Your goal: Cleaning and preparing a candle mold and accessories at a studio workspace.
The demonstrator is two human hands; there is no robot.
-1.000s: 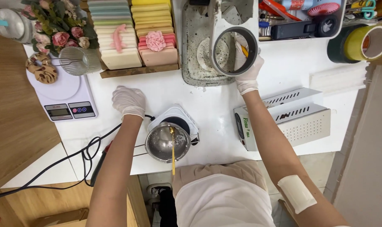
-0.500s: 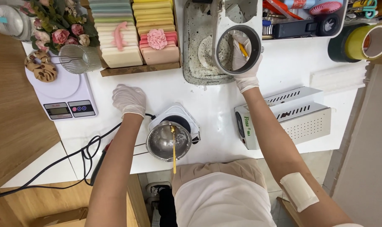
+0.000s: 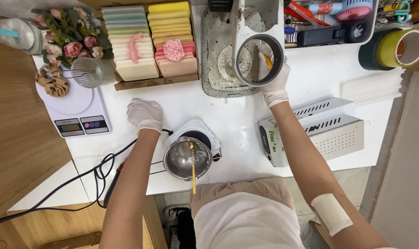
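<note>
My right hand (image 3: 274,80), in a white glove, grips a white pitcher (image 3: 258,50) and holds it tilted over a grey speckled tray (image 3: 213,50), its dark-rimmed mouth facing the camera. A yellow stick shows beside the fingers. My left hand (image 3: 145,115), also gloved, rests palm down on the white table (image 3: 209,108), fingers loosely together and holding nothing. Just right of it a small steel pot (image 3: 184,160) sits on a white hot plate (image 3: 205,133), with a yellow-handled spoon (image 3: 193,170) standing in it.
A white kitchen scale (image 3: 75,110) carries a ribbed glass (image 3: 92,72) and brown pieces; flowers (image 3: 68,32) lie behind. Stacked pastel soap bars (image 3: 149,39) fill a wooden rack. A white perforated metal box (image 3: 320,131) sits right. Tape rolls (image 3: 394,48) are far right. Black cables (image 3: 98,173) trail left.
My right hand has lifted the pitcher and moved it further over the tray, tilting its mouth more toward the camera. My left hand and the pot have stayed put.
</note>
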